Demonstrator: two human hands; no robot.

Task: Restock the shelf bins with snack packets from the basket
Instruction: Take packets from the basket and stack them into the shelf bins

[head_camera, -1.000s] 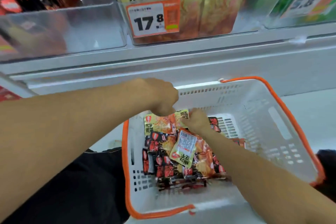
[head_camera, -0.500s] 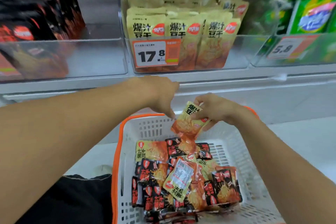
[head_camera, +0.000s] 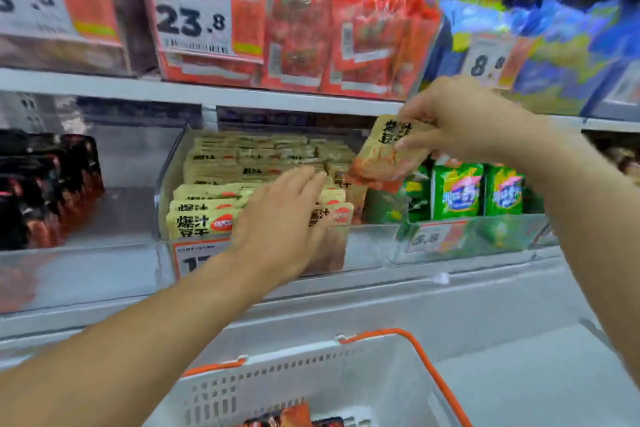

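Observation:
My right hand pinches a tan-and-orange snack packet by its top edge, above the right end of the clear shelf bin. That bin holds rows of matching tan packets. My left hand reaches into the bin with straight fingers resting on the front rows of packets. At the bottom stands the white basket with its orange rim, and a few red and black packets show inside it.
A bin of black packets sits to the left, a bin of green packets to the right. The shelf above carries red packets behind a 23.8 price tag and blue-yellow packets.
The view has swung up from the basket to the shelf. My right hand lifted the tan packet from over the basket to the bin. My left hand moved from the basket onto the bin's packets.

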